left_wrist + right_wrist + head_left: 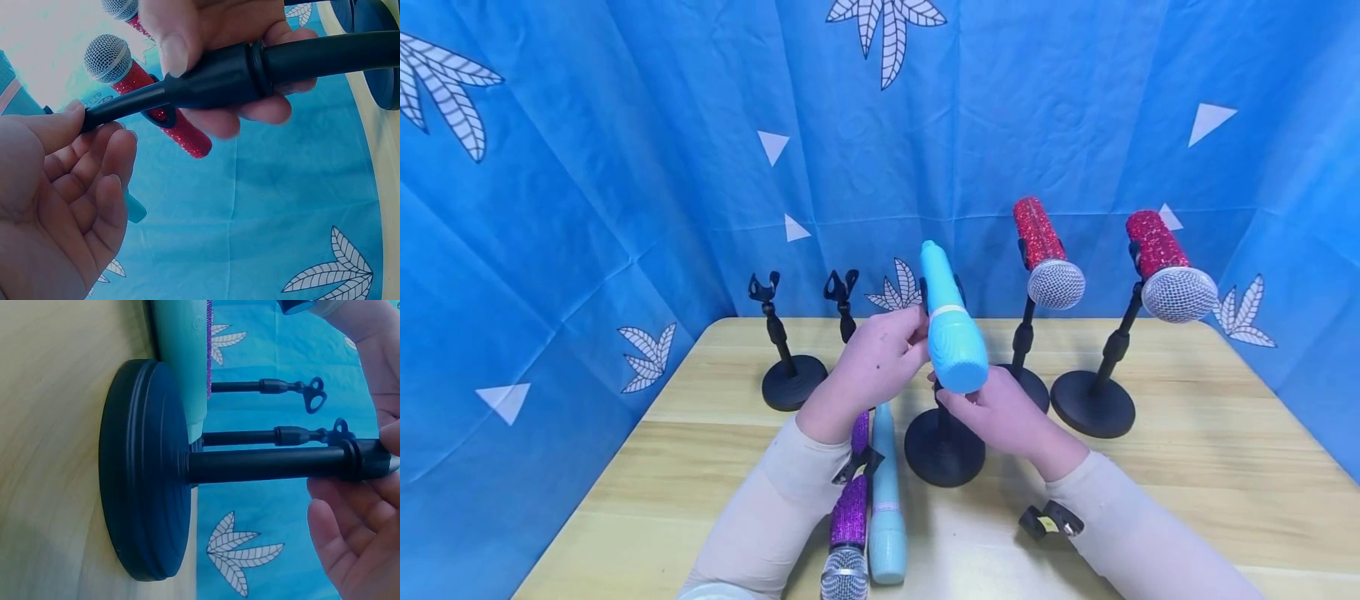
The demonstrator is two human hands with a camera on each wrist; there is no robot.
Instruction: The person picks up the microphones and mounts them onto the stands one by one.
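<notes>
My left hand [883, 354] pinches the thin rod [128, 105] of the middle stand [945, 450] between thumb and fingers, just below the clip; my right hand [1000, 408] is curled round the collar [219, 78] lower on the pole. I take it that one hand steadies the pole while the other works the rod, perhaps to set its height. The blue mic [952, 329] sits in the clip above my hands, gripped by neither; the clip seems to carry it so both hands are free for the stand.

Its long axis slants: the head points toward me and down, the tail up and back toward the curtain [880, 183]. The two red mics [1037, 229] on stands to my right slope much the same way, probably so they all face one front. The purple mic [850, 508] and pale blue mic [887, 500] lie side by side on the bench [700, 467], heads my way, perhaps for easy reach.
</notes>
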